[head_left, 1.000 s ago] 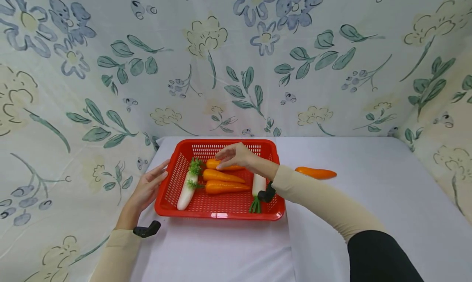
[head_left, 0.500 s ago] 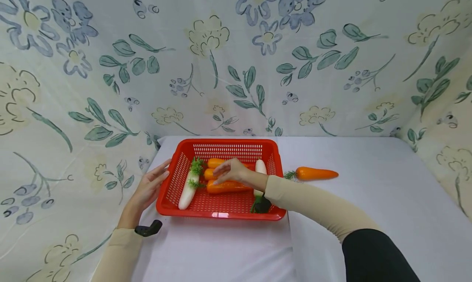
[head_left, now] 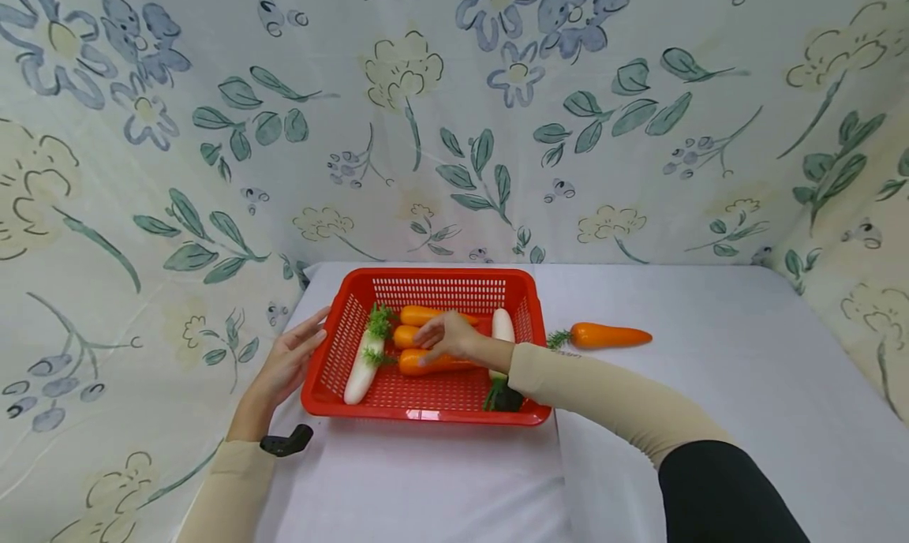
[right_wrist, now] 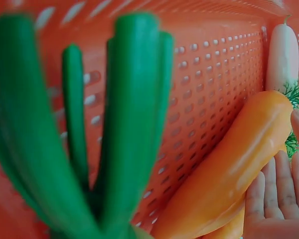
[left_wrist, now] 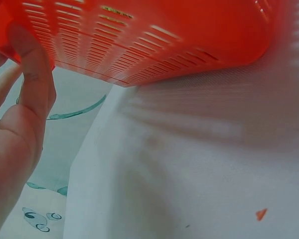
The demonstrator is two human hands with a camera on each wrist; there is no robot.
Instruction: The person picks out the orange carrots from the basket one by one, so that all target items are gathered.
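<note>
My right hand (head_left: 454, 342) is over the carrots in a red plastic basket (head_left: 426, 417), fingers loosely extended. It overlaps the middle carrot (head_left: 405, 337) and the front carrot (head_left: 412, 362); the back carrot (head_left: 419, 315) lies beyond. In the right wrist view, the thumb stands apart from the fingers beside an orange carrot (right_wrist: 229, 164), with nothing between them. My left hand (head_left: 284, 361) touches the basket's left rim with straight fingers; in the left wrist view, a finger lies along the red wall (left_wrist: 189, 25). White radishes lie at the basket's left (head_left: 362, 375) and right (head_left: 503, 323), the latter partly behind my right wrist.
Outside the basket to the right, another carrot (head_left: 607, 335) with feathery greens lies on the white-covered table (head_left: 710, 353). Behind hangs a flowered cloth (head_left: 497, 132). Green stalks (right_wrist: 132, 99) stand large in the right wrist view.
My right hand has moved from the back carrot toward the front, over the middle and front ones. More of the right radish and the outside carrot's greens show. My left hand stays at the rim.
</note>
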